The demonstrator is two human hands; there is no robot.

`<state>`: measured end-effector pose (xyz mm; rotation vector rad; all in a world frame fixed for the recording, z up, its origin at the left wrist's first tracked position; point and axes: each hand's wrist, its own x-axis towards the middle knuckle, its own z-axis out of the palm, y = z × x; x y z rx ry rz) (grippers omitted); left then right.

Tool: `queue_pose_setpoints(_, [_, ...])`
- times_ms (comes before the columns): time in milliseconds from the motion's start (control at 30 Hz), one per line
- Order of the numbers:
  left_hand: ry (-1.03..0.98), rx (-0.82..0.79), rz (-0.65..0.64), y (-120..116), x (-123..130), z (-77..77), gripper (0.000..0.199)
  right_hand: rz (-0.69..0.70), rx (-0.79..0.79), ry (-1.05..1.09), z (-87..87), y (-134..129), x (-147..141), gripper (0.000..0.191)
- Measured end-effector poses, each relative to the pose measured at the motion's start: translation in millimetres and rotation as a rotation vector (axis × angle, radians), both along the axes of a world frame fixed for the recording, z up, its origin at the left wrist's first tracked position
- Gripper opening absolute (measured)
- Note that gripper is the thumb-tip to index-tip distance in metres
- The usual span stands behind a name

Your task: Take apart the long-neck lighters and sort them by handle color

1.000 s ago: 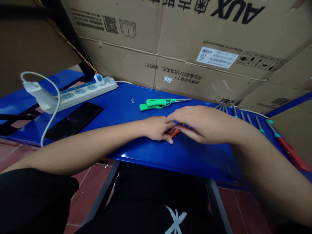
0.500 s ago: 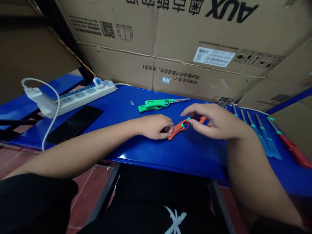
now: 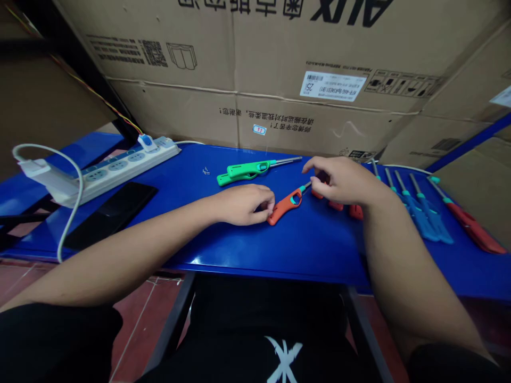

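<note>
An orange long-necked lighter (image 3: 285, 206) with a teal trigger lies slanted on the blue table, its metal rod pointing up and right. My left hand (image 3: 245, 205) pinches the butt end of its handle. At the other end, the curved fingers of my right hand (image 3: 343, 181) are around the rod, the thumb against it and the index fingertip standing off. My palm hides the rod's tip. Just behind, two green lighters (image 3: 247, 169) lie side by side. Several red-orange handle ends (image 3: 356, 212) show below my right hand, their rest hidden.
Blue lighters (image 3: 423, 215) and a red lighter (image 3: 473, 226) lie in a row at the right. A white power strip (image 3: 115, 166) with a looping cable and a black phone (image 3: 114, 213) are at the left. A large cardboard box (image 3: 275, 106) stands along the back edge.
My right hand has shifted away from the orange lighter's trigger along the rod, so the collar and part of the rod now show. My left hand stays at the butt. The view has turned slightly right.
</note>
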<state>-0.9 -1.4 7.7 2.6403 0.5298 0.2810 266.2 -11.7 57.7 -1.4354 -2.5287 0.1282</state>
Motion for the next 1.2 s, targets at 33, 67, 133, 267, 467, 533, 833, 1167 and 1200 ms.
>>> queue_pose_setpoints(33, [0.003,0.004,0.006,0,1,-0.2,0.013,-0.003,0.009,-0.012,-2.4,2,1,0.035])
queue_pose_setpoints(67, [0.01,0.014,0.011,0,1,-0.2,0.013,-0.01,0.025,-0.017,-4.7,5,2,0.035])
queue_pose_setpoints(133, [0.029,0.046,0.024,3,-1,2.0,0.014,-0.029,0.07,-0.026,-9.1,10,5,0.035])
queue_pose_setpoints(267, [0.051,0.199,0.25,28,-33,18.9,0.018,-0.114,0.127,-0.071,-15.8,20,14,0.036])
queue_pose_setpoints(467, [0.262,0.271,0.887,88,-110,34.9,0.029,-0.316,0.118,-0.047,-21.0,33,36,0.036])
queue_pose_setpoints(533, [0.391,0.213,0.893,99,-122,28.1,0.03,-0.399,0.113,-0.023,-21.8,35,45,0.036])
queue_pose_setpoints(833, [0.459,0.013,0.758,119,-133,3.7,0.048,-0.642,0.15,-0.012,-30.7,46,75,0.027])
queue_pose_setpoints(1167, [0.146,0.109,0.639,90,-90,7.0,0.075,-0.692,0.176,0.014,-35.6,49,77,0.027])
queue_pose_setpoints(1200, [0.137,0.131,0.595,85,-81,6.5,0.08,-0.693,0.18,0.013,-35.6,49,76,0.027])
